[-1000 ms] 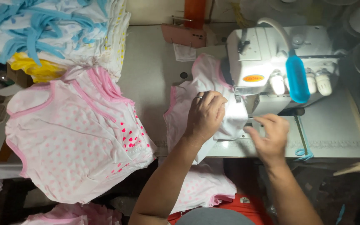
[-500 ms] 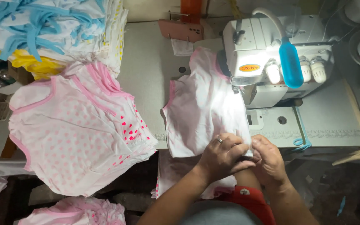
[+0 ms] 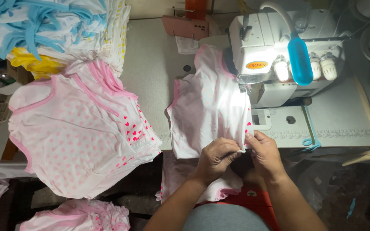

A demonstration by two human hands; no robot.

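Now both hands off the machine [image 3: 279,55] and drawn back to the near edge of the table [image 3: 150,77], below and left of the needle area; a second ago the left hand lay flat on the cloth right at the presser foot and the right hand fed beside it. Half a second ago already pulled down to the hem, much as now. Garment [image 3: 210,107] shifted too: earlier bunched under the foot, now spread flat left of the machine, neck end up by the machine's left side, lower edge hanging off the table front. Judged: one seam pass finished or paused, edge being lined up or checked away from the needle. Left hand [image 3: 217,159] curled, fingertips pinching the garment's lower right edge. Right hand [image 3: 264,152] just beside it, touching, also pinching that same edge from the right, thumb and forefinger closed on the fold. Pinched corner sits straight below the machine's lamp-lit foot, near but clear of it. Rest of the garment lies up and left of the hands, partly under the left wrist where it droops off the table. Stack [image 3: 82,137] of pink heart-print pieces well left of the machine, untouched. Blue-trimmed pile [image 3: 52,21] far left of the machine, at the back. Blue bottle [image 3: 299,60] hanging at the machine's front.
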